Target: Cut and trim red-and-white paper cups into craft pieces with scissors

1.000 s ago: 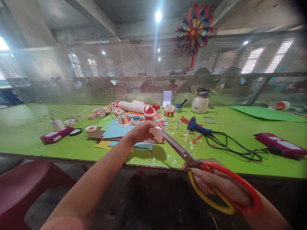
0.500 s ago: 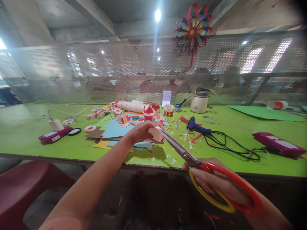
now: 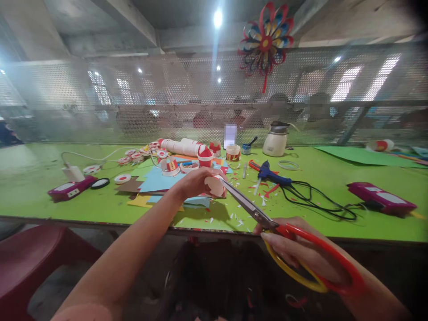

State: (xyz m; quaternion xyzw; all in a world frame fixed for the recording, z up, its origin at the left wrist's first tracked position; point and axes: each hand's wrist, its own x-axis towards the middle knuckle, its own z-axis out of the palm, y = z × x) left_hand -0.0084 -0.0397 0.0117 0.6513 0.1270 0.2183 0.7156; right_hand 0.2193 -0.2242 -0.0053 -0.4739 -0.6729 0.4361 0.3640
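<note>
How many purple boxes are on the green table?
2: the left purple box, under a white plug, and the right purple box, near the table's front edge.

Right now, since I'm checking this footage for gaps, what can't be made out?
Head view, all of these:
Left hand: some fingers hidden behind the white, rounded paper-like piece.
Red-and-yellow-handled metal scissors: tips too small to tell whether they cut into that piece.
Pale rectangular phone: display blurred.
Maroon plastic stool: cut off by the left edge.
Whatever lies beyond the grey perforated metal screen: blurred behind its mesh.
</note>
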